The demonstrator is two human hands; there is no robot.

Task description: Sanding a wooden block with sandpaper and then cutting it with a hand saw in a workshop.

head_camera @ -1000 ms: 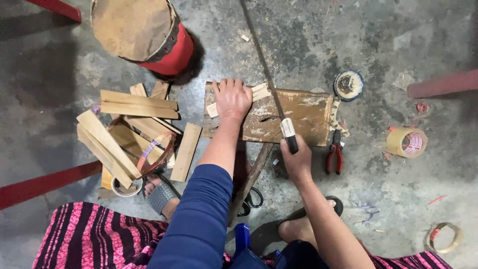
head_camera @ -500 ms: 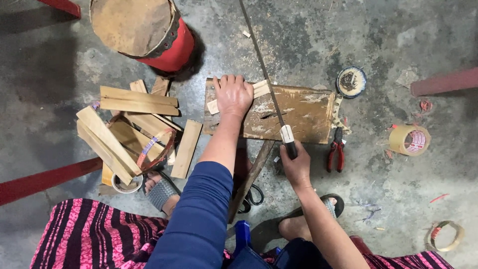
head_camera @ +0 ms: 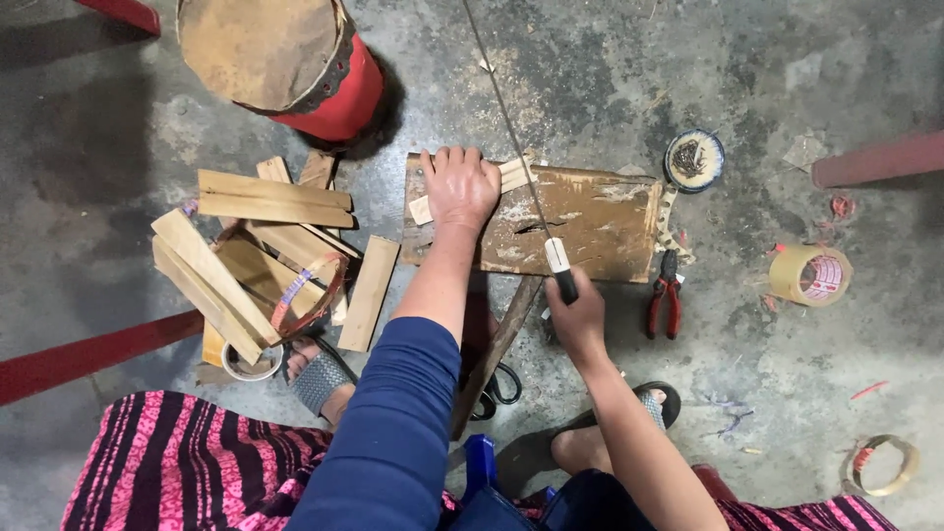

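The left hand point(head_camera: 460, 187) presses a thin wood strip point(head_camera: 513, 177) flat on the worn board point(head_camera: 600, 221), while the right hand point(head_camera: 578, 317), its grip wrapped shut around the handle, runs a long thin blade point(head_camera: 506, 113) across it. With the fingers just beside that blade, a skip could cut them, and the strip may slide on the board if the pressure eases.

Blue sleeve point(head_camera: 398, 433) on left arm; right arm bare; grey sandals point(head_camera: 320, 382).

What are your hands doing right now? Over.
Left hand pressing strip on board. Right hand gripping saw. Pliers beside board.
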